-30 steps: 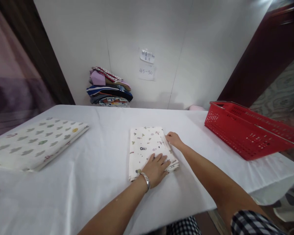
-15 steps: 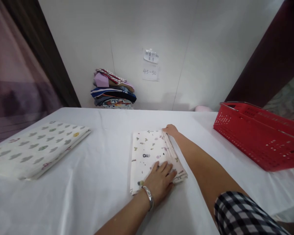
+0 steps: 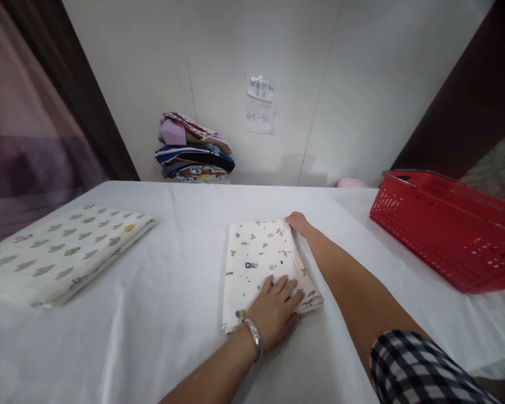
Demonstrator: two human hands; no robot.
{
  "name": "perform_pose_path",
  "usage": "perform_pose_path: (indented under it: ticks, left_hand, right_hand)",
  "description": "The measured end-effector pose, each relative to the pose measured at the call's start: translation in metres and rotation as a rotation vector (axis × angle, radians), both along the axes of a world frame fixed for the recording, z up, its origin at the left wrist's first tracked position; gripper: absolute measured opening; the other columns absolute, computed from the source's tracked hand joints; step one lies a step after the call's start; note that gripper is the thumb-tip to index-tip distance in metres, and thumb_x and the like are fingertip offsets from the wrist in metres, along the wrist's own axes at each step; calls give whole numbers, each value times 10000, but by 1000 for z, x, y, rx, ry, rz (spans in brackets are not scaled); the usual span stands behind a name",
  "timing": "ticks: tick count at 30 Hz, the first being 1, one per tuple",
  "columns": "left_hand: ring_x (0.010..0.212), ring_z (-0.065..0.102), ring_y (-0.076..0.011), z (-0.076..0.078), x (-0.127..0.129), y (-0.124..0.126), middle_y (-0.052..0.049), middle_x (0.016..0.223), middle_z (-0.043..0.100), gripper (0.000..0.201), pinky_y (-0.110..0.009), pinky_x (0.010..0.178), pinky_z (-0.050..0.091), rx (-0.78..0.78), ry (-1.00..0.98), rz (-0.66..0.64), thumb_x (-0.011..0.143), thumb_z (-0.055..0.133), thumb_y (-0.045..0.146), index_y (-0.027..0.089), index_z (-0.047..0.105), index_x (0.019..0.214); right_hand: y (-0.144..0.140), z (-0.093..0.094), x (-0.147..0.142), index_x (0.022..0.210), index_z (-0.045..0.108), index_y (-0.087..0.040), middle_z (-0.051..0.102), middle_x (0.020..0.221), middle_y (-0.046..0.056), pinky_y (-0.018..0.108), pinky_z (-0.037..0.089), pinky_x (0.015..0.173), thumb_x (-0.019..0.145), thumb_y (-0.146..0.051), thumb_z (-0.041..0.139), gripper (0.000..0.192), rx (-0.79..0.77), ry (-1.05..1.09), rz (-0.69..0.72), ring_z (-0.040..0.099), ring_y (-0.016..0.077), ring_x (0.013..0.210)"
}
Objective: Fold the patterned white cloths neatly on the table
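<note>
Pressing the soft folded printed cloth (image 3: 261,264), left hand (image 3: 275,314) flat-fingered, right hand (image 3: 298,222) pinching its corner

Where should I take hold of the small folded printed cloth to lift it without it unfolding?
Judging by its pose, grip the folded printed cloth along its right long edge, where the layered edges show, coming in from the right. The right hand already touches the far right corner; the left hand lies flat on the near end.

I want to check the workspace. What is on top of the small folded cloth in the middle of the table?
On the small folded cloth, the left hand lies flat on its near part, and the right hand touches its far right corner. The cloth under the left hand is covered, so nothing can be seen there.
</note>
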State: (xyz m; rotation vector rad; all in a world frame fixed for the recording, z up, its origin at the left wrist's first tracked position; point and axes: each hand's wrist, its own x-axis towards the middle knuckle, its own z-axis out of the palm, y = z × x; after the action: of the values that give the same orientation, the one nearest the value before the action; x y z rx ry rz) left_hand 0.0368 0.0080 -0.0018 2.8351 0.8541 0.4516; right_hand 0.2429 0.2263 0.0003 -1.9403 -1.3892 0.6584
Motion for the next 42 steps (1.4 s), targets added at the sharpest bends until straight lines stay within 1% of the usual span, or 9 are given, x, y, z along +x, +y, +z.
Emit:
perform_pose_path:
  ticks: [12,19,24,29,31,34,36,38,42]
  left_hand:
    - [1276,278,-254,-1,0,0,-23,1385,367,439,-505,1033,215,-7,15,8,883,390,415,304,371,1307]
    - [1272,288,-252,2,0,0,-25,1378,376,430,-499,1031,224,-10,10,5,882,393,414,297,384,1296]
    - [1275,285,-246,2,-1,0,-24,1380,373,430,-491,1033,217,3,16,5,879,401,407,303,379,1296]
    - [1275,282,-241,1,0,0,-21,1377,378,431,-485,1029,218,16,16,6,886,387,408,305,362,1304]
    - [1272,284,-244,1,0,0,-23,1377,378,436,-487,1026,219,16,14,2,887,381,410,305,355,1309]
    - [1258,301,-242,3,0,0,-33,1362,394,435,-480,1024,219,24,3,1,883,395,396,299,363,1305]
    - [1243,318,-237,3,0,0,-39,1345,412,433,-472,1026,215,30,-6,-3,877,412,387,293,376,1298]
    - [1238,323,-235,3,1,0,-39,1339,418,428,-469,1028,212,36,-6,-5,876,413,390,291,386,1291]
    - [1262,300,-240,-2,1,1,-35,1365,395,441,-478,1026,219,47,12,2,883,389,406,299,360,1309]
  right_hand:
    - [-3,-13,0,603,479,-174,454,482,-53,212,389,493,624,-233,580,119,44,354,-21,480,97,491]
    - [-12,-9,-5,730,554,-155,559,568,-15,216,422,499,636,-230,587,124,49,349,-17,524,110,516]
    - [-14,-3,-4,792,628,-136,644,708,43,249,466,633,713,-230,508,171,58,228,10,595,152,685]
    - [-30,18,-14,1074,597,-179,575,1172,62,317,341,965,797,-257,440,328,196,51,8,478,184,1115]
    - [-53,26,-31,1183,537,-180,486,1293,65,322,265,1031,832,-291,415,388,301,-78,124,395,184,1209]
    - [-94,31,-65,1331,385,-199,333,1415,48,352,179,1079,863,-368,388,498,400,-308,486,237,191,1316]
    - [-114,28,-82,1386,282,-209,231,1461,43,382,146,1087,854,-442,400,593,352,-395,705,144,210,1349]
    - [-118,23,-86,1407,224,-177,174,1476,78,402,129,1084,845,-503,392,671,243,-445,765,96,234,1358]
    - [-98,12,-65,1396,229,-91,147,1471,155,446,87,1070,843,-561,337,733,-12,-567,541,72,274,1356]
